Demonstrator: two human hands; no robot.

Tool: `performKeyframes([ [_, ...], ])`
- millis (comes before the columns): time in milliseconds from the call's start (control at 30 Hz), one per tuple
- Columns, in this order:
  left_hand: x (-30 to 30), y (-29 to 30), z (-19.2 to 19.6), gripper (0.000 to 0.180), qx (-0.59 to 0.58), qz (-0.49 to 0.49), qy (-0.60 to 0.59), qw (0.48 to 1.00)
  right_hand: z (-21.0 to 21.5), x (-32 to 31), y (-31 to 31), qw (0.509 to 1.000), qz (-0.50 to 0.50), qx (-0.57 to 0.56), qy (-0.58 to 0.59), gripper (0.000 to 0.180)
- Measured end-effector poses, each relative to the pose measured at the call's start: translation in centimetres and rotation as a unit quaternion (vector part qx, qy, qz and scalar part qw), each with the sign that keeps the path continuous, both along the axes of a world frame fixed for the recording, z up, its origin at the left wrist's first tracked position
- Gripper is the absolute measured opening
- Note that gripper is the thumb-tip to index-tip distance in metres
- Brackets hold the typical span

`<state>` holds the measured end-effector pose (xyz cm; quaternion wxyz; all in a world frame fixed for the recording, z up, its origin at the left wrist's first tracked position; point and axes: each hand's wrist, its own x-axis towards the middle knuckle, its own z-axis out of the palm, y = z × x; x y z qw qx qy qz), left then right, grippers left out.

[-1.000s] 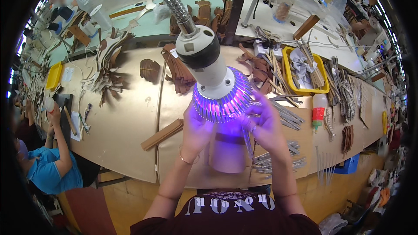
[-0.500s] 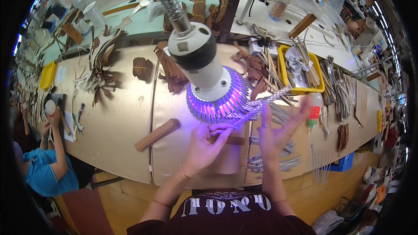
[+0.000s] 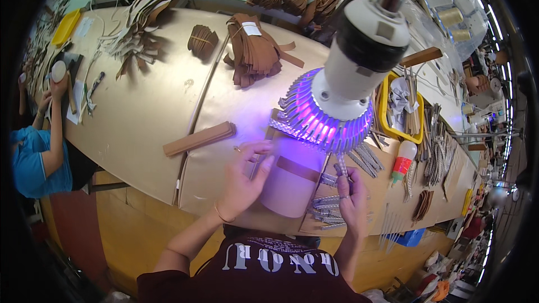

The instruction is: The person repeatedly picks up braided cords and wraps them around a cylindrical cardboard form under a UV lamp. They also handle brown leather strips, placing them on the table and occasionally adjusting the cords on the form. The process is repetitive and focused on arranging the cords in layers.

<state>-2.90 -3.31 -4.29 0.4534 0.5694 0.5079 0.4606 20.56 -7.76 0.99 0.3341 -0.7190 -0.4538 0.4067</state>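
Pinching a braid (image 3: 342, 163) with the right hand (image 3: 352, 193), near the near edge of the table (image 3: 140, 106); thumb and fingertips clamped on its lower part, just below the rim of the lamp (image 3: 331, 112). Also showing at the lamp's left rim: a braided stretch (image 3: 289, 129), hard to say whether joined to the braid in hand.

Held over the near half of the table: the left hand (image 3: 241, 185), with thumb and fingers apart, just left of a rounded tan piece (image 3: 289, 196); contact there hard to judge. Across the tan piece, lit purple: a brown strip (image 3: 298, 170).

Beside the right hand, toward the near edge: loose braids (image 3: 331, 207). Left of the left hand: folded strips (image 3: 199, 139). Toward the far edge: a small bundle (image 3: 202, 42), and right of it a tagged bundle (image 3: 252, 56). Farther right: a yellow tray (image 3: 383, 109) and, nearer, a bottle (image 3: 402, 163) with a red label.

Seated by the left end: a co-worker (image 3: 39, 160) in blue, holding a round white piece (image 3: 58, 72).
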Motion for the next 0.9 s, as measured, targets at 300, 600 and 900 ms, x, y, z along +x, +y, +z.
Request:
performKeyframes([
  [300,1.1,-1.2,-1.8,0.020,-0.066,-0.008,-0.020,0.998,-5.2,0.7,-0.3,0.989,0.112,0.082,0.048,0.025],
  [600,1.5,-2.2,0.2,0.021,-0.009,0.009,-0.006,1.000,0.1,2.5,0.8,0.963,0.096,0.048,-0.247,0.035],
  [900,0.9,-4.6,-0.8,0.044,0.095,-0.037,0.063,0.993,5.4,-2.7,1.4,0.958,0.149,0.060,-0.239,0.016],
])
